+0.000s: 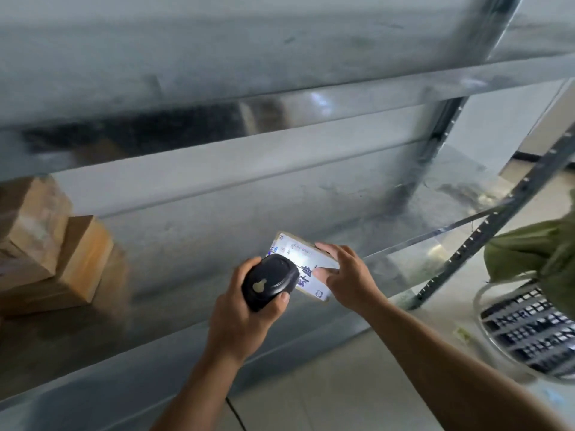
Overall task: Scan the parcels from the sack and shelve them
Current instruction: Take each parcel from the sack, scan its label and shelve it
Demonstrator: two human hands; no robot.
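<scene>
Left hand [239,318] grips scanner [267,284], my right hand [347,275] holds parcel [294,253] under its light; boxes [62,244] shelved, this parcel not yet.

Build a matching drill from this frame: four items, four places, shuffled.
Things:
1. scanner
2. parcel
3. cardboard boxes
4. green sack

Places:
A. at the far right edge of the view
B. held by the right hand
C. on the shelf, at the left
D. gripped by the left hand

Pairs: 1-D; 2-B; 3-C; 4-A
</scene>
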